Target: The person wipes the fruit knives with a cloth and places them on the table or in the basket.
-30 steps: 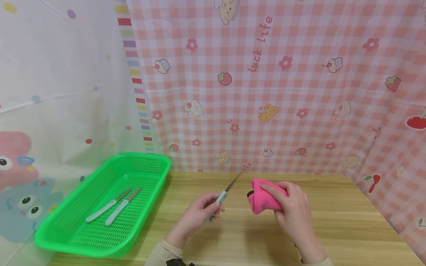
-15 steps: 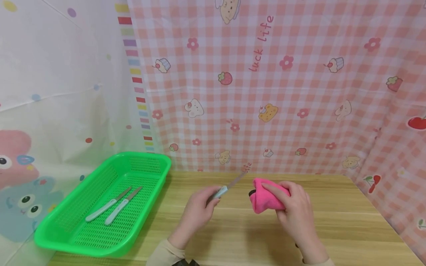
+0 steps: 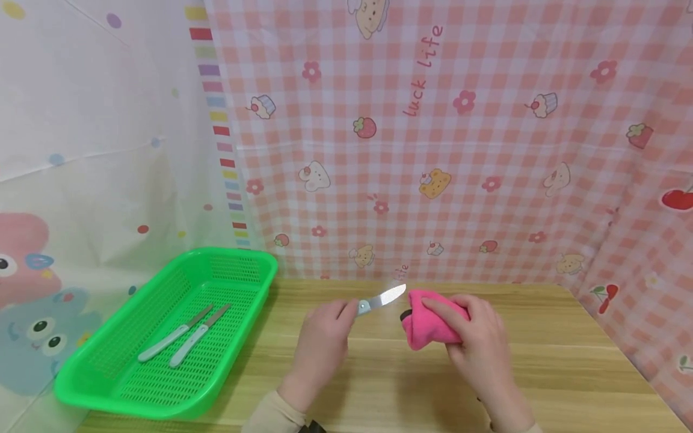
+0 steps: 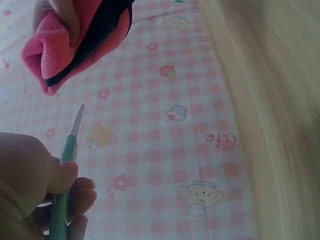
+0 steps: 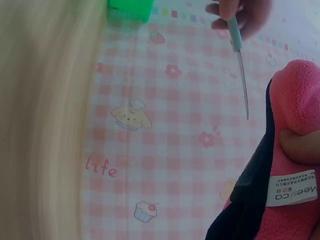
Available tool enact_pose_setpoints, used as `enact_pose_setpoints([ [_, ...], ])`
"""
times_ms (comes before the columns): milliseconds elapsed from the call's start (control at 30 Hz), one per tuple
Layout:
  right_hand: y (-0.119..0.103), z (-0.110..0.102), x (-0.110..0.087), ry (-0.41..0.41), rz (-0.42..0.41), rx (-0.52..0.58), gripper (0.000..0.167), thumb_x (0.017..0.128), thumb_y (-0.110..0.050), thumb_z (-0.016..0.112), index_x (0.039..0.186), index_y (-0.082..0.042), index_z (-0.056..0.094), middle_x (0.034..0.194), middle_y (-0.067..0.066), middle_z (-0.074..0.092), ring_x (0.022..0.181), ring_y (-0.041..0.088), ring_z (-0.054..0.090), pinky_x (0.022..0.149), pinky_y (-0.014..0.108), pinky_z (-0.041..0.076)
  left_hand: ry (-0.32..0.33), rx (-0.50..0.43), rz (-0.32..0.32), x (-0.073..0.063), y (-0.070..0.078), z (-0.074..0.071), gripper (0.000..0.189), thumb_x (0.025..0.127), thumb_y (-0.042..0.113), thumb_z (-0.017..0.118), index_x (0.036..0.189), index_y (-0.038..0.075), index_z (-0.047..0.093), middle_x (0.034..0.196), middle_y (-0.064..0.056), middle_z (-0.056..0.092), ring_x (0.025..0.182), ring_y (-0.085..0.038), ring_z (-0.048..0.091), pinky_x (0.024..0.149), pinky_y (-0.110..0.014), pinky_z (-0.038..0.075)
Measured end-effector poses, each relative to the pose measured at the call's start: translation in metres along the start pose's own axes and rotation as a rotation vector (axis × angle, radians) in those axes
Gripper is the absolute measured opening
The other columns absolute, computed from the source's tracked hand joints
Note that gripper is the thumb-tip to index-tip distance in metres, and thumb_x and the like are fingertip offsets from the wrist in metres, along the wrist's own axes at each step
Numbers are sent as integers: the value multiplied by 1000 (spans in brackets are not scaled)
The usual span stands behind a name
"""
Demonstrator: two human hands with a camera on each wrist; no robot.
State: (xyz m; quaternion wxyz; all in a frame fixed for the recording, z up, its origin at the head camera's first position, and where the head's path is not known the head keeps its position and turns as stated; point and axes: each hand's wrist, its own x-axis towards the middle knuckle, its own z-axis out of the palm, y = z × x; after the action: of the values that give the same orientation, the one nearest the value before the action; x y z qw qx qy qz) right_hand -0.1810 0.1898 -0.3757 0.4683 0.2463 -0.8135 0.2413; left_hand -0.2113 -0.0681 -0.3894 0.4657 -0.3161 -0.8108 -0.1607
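My left hand (image 3: 323, 340) grips a small knife (image 3: 388, 296) by its pale blue-green handle, raised over the table with the blade pointing right. The blade's broad side catches the light. My right hand (image 3: 479, 337) holds a folded pink cloth (image 3: 433, 319) with a dark edge, just right of the knife tip; a small gap separates them. In the left wrist view the thumb lies along the knife handle (image 4: 62, 195), below the cloth (image 4: 75, 47). A white label (image 5: 292, 188) shows on the cloth in the right wrist view.
A green plastic basket (image 3: 238, 355) with perforated sides stands at the left of the wooden table (image 3: 563, 361). Two similar knives (image 3: 189, 346) lie inside it, side by side. A pink checked curtain (image 3: 335, 150) hangs behind the table, and a white one at the left.
My left hand has turned over, so its back faces up and the knife blade shows its flat side instead of its edge. My right hand and the cloth have barely moved.
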Motion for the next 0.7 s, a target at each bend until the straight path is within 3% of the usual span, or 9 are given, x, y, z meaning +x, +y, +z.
enact_pose_setpoints([
  [133,-6,6,0,-15,-37,-5,70,57,15,72,114,-27,73,98,12,63,84,33,58,69,50,44,43,71,68,1,3,1,16,88,2,61,102,3,67,84,-7,64,64,-23,59,52,-35,44],
  [233,-11,12,-1,-37,-74,-13,71,57,13,73,115,-28,73,96,12,63,82,32,59,67,50,46,27,96,86,1,7,2,16,91,6,57,103,4,68,85,-6,65,67,-22,60,55,-33,43],
  [367,-17,18,-3,-59,-113,-16,72,55,15,73,114,-27,73,96,11,63,84,30,60,64,50,47,-4,85,94,0,11,3,15,92,4,58,103,6,68,86,-5,65,72,-21,60,58,-32,42],
  [500,-20,22,-5,-70,-120,-13,74,53,18,71,113,-26,73,97,10,63,88,30,60,63,49,46,17,64,108,-1,13,5,16,90,2,59,103,6,67,85,-4,63,73,-21,59,59,-32,41],
  [700,-20,26,-8,-69,-117,-33,74,53,19,68,111,-25,74,98,11,63,89,30,60,63,48,44,26,42,113,-3,13,7,20,99,2,47,103,6,66,86,-4,61,73,-20,58,60,-30,39],
])
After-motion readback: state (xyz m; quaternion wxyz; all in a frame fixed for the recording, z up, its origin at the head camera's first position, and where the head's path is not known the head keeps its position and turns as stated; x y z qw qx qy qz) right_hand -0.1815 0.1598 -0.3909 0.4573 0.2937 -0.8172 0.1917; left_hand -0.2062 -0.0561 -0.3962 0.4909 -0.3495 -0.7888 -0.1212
